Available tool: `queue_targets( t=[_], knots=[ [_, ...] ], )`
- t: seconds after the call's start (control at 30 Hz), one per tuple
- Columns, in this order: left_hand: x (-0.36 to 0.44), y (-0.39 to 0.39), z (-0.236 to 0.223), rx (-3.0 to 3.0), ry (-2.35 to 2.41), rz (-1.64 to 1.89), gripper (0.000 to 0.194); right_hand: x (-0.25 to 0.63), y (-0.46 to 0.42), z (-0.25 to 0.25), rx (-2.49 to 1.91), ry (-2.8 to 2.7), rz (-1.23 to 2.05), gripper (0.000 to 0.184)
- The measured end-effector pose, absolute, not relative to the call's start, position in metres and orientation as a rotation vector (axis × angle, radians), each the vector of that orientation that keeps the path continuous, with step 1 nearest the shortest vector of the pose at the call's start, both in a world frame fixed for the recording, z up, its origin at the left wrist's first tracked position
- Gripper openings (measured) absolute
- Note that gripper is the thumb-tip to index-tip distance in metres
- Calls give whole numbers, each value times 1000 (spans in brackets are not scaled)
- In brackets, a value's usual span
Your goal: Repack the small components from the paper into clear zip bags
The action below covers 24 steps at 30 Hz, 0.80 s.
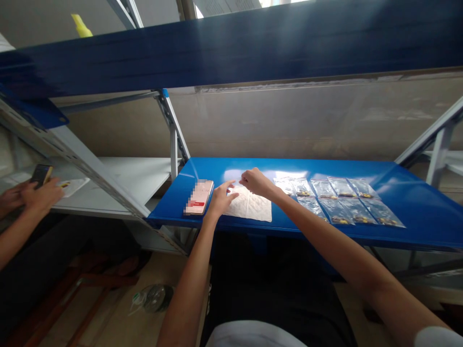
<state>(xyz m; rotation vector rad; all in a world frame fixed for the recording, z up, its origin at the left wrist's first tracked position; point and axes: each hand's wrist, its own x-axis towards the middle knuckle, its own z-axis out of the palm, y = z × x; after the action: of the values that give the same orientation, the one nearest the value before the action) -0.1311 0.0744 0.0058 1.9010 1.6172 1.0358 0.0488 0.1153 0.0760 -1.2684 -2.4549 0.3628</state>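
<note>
My left hand [221,200] and right hand [257,183] were loosely open and held nothing. The white paper sheet [250,206] lay lengthwise along the front edge of the blue steel shelf [361,230], with the left fingertips [235,195] nearer its left end and the right hand just beyond its far edge. I couldn't tell if either touched it.

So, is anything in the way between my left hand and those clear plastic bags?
Yes: your right hand and a crumpled white sheet lie between your left hand and the nearest clear plastic bag on the blue shelf.
</note>
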Motion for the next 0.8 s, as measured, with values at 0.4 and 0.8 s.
queue_targets(
  t=[0.4,0.8],
  knots=[
    [-128,71,-13,1849,1588,1194,37,43,120,90,-1300,-2551,527,18],
    [-127,67,-9,1957,1656,1208,30,67,127,77,-1223,-2288,663,21]
  ],
)
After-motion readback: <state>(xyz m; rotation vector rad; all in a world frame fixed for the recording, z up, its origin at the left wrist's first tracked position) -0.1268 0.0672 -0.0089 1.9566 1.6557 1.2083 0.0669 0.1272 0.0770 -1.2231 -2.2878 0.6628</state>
